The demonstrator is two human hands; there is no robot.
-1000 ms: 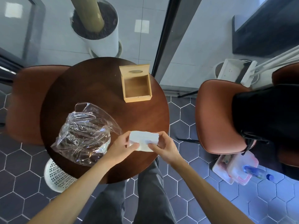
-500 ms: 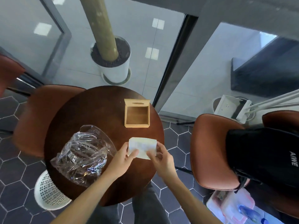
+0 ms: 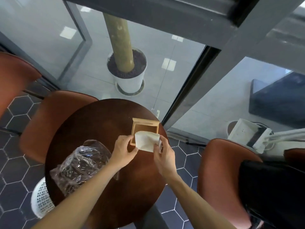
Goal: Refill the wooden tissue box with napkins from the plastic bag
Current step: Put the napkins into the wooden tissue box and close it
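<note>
An open wooden tissue box [image 3: 145, 125] stands on the far right part of the round dark table [image 3: 102, 119]. A white stack of napkins [image 3: 146, 140] hangs tilted over the box's near edge, covering that edge. My left hand [image 3: 124, 150] grips the stack's left corner and my right hand [image 3: 162, 153] grips its right side. The crumpled clear plastic bag [image 3: 82, 164] lies on the table's left part, beside my left forearm.
Brown chairs stand left [image 3: 54, 123] and right [image 3: 219, 176] of the table, the right one with a black bag [image 3: 272, 192]. A white perforated bin [image 3: 40, 198] sits under the table's left edge. A white planter [image 3: 128, 80] stands beyond the glass.
Both hands have carried the napkin stack away from me, from the table's near edge to just over the wooden box. The camera view has tilted up.
</note>
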